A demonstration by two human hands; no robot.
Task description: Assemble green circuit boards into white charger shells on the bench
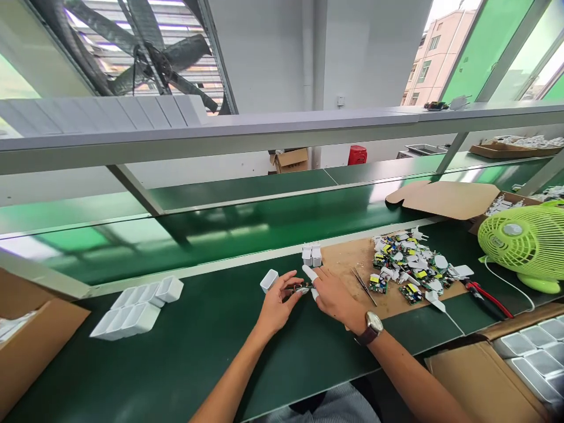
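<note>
Between my two hands, above the dark green table [211, 352], is a small circuit board [299, 288], partly hidden by fingers. My left hand [277, 302] grips it with thumb and fingers. From the other side my right hand [332, 294] pinches at its edge; white covers sit on some of its fingertips, and a watch is on the wrist. Just beyond my left hand stands a white plastic case [268, 280]. A pair of small white cases [311, 254] is behind my right hand. Tweezers [363, 286] lie to the right on a brown board [343, 264].
A heap of circuit boards with white parts [409, 258] covers the brown board. Red-handled pliers [489, 299] and a green fan [522, 247] are at right. White cases [136, 308] stand in rows at left, near a cardboard box [39, 341]. Another box [484, 376] holds cases.
</note>
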